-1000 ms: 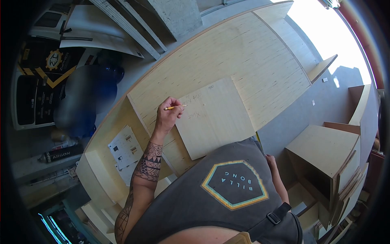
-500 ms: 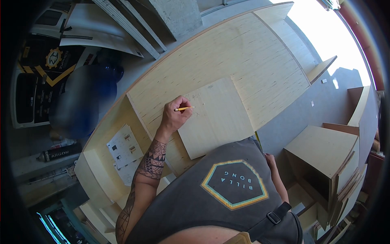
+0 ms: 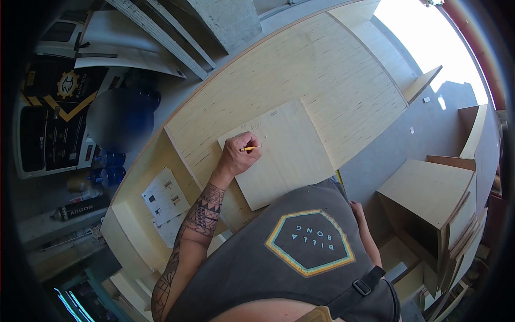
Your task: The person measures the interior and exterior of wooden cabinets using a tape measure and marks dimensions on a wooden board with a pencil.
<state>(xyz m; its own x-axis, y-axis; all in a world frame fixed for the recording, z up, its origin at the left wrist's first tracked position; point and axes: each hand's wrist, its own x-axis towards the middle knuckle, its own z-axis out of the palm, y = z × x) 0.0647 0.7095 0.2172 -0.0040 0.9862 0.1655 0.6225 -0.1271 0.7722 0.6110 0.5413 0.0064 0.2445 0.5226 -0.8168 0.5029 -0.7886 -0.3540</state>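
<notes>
My left hand (image 3: pixel 241 154) is closed around a yellow pencil (image 3: pixel 248 148), its tip at the surface of a square light plywood board (image 3: pixel 289 155). Faint handwriting shows on the board above the hand, with a small mark near its top edge. This board lies on a larger plywood panel (image 3: pixel 257 70). Beside the grey shirt, my right hand (image 3: pixel 358 209) hangs low, partly hidden, so its grip is unclear. A yellow strip (image 3: pixel 340 180) shows between the shirt and the board's right corner.
Printed sheets (image 3: pixel 165 196) lie left of my tattooed forearm. Plywood boxes and stacked panels (image 3: pixel 424 193) stand at the right. A black cylinder (image 3: pixel 80 208), blue water bottles (image 3: pixel 111 176) and a vehicle (image 3: pixel 35 139) are at the far left. Upright panel edges border the large panel.
My left hand has moved slightly right and down across the board with the pencil, covering the X mark seen earlier. The view has shifted a little. My right hand stays low by the shirt.
</notes>
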